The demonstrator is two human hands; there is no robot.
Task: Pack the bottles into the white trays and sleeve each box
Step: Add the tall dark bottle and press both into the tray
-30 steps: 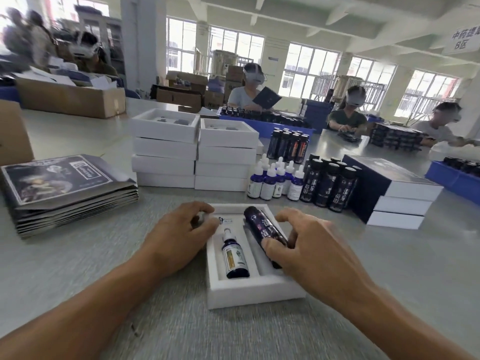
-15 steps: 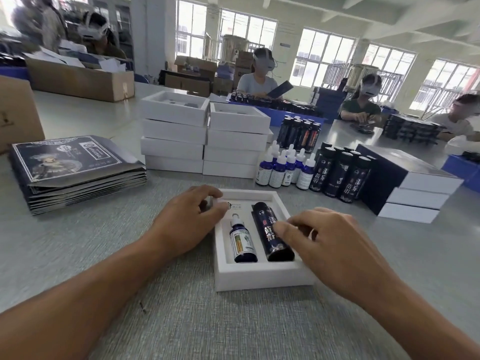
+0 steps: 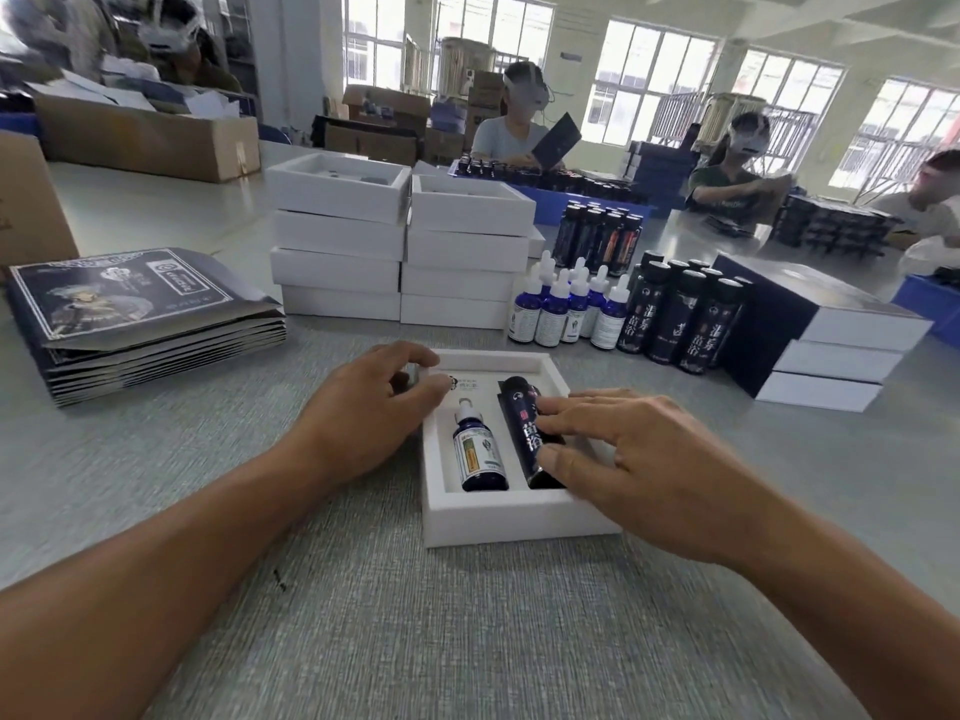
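A white tray (image 3: 514, 519) lies on the grey table in front of me. Its left slot holds a small blue dropper bottle (image 3: 479, 456) lying flat. A tall dark bottle (image 3: 521, 420) lies in the right slot. My left hand (image 3: 363, 413) grips the tray's far left corner, fingers curled over the rim. My right hand (image 3: 639, 459) is spread flat, and its fingertips rest on top of the dark bottle. Part of that bottle and the tray's right wall are hidden under this hand.
Flat dark sleeves (image 3: 145, 324) are stacked at the left. Two stacks of white trays (image 3: 337, 267) stand behind my tray. Standing dropper bottles (image 3: 566, 309), dark bottles (image 3: 680, 314) and sleeved boxes (image 3: 821, 335) fill the right. A cardboard box (image 3: 145, 142) and seated people are farther back.
The dark bottle, tilted in my right hand a second ago, now lies flat in the right slot. My right fingers have gone from gripping it to resting on it.
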